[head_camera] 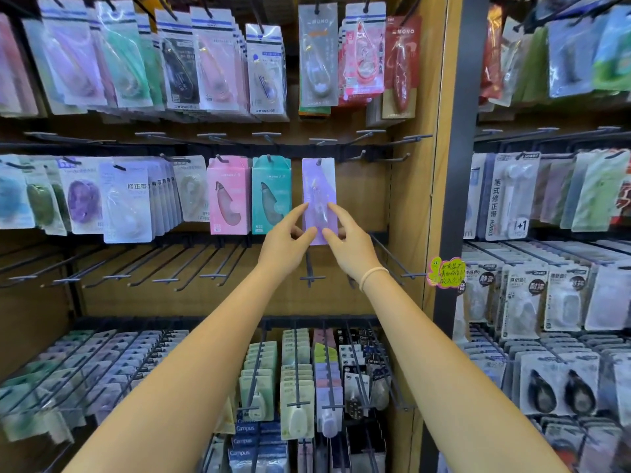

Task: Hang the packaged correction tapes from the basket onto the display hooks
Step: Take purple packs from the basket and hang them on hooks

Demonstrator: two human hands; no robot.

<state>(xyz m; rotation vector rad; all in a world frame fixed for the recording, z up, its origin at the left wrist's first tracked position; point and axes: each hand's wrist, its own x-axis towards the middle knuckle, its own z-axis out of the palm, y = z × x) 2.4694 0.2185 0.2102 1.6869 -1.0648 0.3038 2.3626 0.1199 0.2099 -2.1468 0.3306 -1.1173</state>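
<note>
A purple packaged correction tape (319,186) hangs on a hook (319,162) in the middle row, right of a teal pack (271,194) and a pink pack (228,194). My left hand (288,238) pinches the purple pack's lower left edge between thumb and fingers. My right hand (345,240) pinches its lower right edge, a pale band on that wrist. The basket is out of view.
Bare hooks (397,158) jut out right of the purple pack and in the row below (191,268). Packed rows of correction tapes (136,59) hang above, left and below. A wooden upright (433,199) and a dark post (456,186) divide off the right-hand rack.
</note>
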